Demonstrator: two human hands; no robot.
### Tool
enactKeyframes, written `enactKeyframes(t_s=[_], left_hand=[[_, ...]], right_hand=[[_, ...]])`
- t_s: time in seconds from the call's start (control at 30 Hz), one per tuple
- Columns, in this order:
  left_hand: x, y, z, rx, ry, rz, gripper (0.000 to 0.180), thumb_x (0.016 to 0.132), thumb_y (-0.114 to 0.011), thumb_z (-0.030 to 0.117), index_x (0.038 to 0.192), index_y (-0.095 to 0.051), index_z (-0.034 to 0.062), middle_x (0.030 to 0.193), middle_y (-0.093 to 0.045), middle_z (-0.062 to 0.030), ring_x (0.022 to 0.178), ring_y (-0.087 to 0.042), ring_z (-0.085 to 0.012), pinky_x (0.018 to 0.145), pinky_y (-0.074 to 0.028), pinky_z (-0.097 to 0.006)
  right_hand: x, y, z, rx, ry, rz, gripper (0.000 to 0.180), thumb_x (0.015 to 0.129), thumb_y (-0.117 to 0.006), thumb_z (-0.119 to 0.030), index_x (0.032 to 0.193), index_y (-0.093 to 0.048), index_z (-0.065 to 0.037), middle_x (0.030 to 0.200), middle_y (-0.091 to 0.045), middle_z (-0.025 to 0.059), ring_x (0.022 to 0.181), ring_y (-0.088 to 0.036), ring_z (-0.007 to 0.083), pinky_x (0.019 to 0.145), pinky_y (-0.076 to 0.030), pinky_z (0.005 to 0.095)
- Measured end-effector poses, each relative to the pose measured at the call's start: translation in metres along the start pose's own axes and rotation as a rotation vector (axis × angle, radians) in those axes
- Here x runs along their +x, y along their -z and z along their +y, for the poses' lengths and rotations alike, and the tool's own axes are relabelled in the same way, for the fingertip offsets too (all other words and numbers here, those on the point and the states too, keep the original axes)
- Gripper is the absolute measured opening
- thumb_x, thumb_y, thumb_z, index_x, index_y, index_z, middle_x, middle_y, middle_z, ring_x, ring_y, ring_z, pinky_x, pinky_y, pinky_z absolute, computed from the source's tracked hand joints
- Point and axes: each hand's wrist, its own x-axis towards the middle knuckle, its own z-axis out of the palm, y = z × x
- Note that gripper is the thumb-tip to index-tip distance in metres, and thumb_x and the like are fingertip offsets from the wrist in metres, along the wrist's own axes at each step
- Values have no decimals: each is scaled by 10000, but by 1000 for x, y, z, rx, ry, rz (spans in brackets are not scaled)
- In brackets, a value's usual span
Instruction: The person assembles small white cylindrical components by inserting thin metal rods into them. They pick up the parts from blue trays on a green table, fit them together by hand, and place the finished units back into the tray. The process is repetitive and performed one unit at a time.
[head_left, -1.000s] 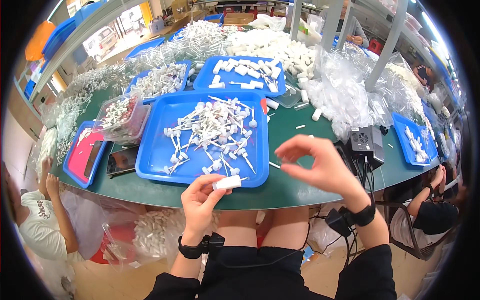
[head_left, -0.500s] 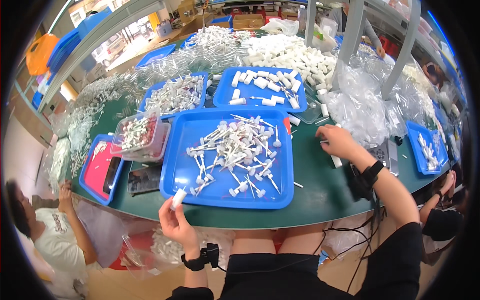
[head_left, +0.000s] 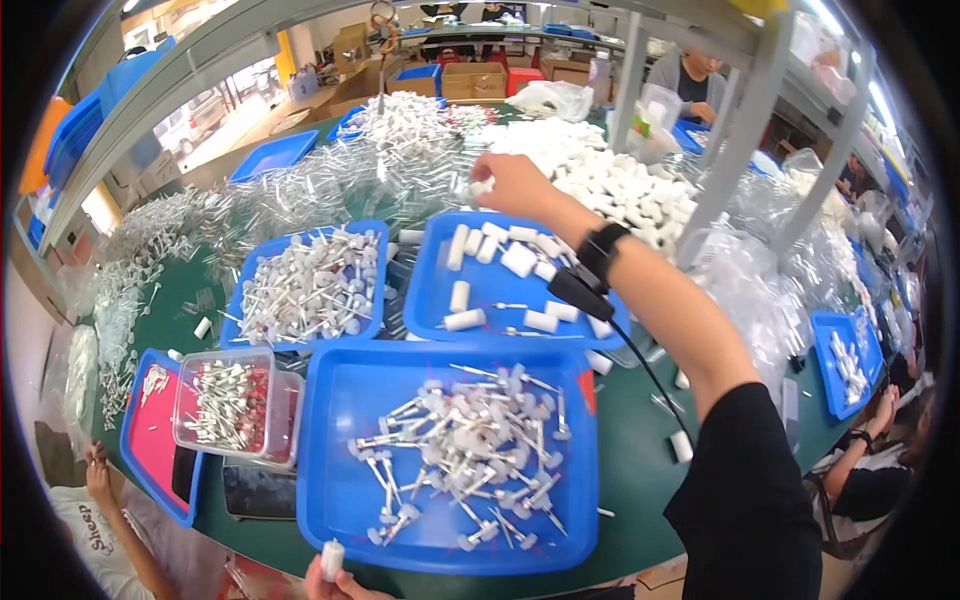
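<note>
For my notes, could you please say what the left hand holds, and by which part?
The left hand holds a white cylinder by its lower sides.

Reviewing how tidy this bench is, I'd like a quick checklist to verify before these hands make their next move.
1. Left hand has a grip: ok; it holds a white cylinder at the near table edge.
2. Right hand has a grip: cannot tell; a white piece shows at its fingertips.
3. Front tray stocked: ok; sticks lie heaped in it.
4. Table free of strays: not ok; a loose cylinder sits right of the front tray.
5. Cable clear of the cylinder tray: cannot tell; it crosses that tray's near right corner in this view, contact unclear.
</note>
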Motion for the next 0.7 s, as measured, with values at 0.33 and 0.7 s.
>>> enactKeyframes(t_s=[0.33, 0.7], left_hand=[[0, 1, 3, 224, -43, 98, 227, 880, -549, 149, 990, -524, -49, 901, -597, -171, 750, -543, -205, 706, -447, -293], [2, -2, 4, 252, -89, 75, 268, 866, -595, 178, 998, -532, -47, 905, -594, -171, 767, -559, -226, 718, -456, -308]], right_hand=[[103, -125, 3, -107, -396, -438, 922, 525, -793, -430, 1329, -404, -203, 1431, -245, 178, 1288, -282, 395, 971, -337, 556], [104, -135, -6, -295, -217, -564, 523, 605, -713, -176, 1109, -580, -220, 1355, -314, 125, 1281, -250, 412, 899, -386, 600]])
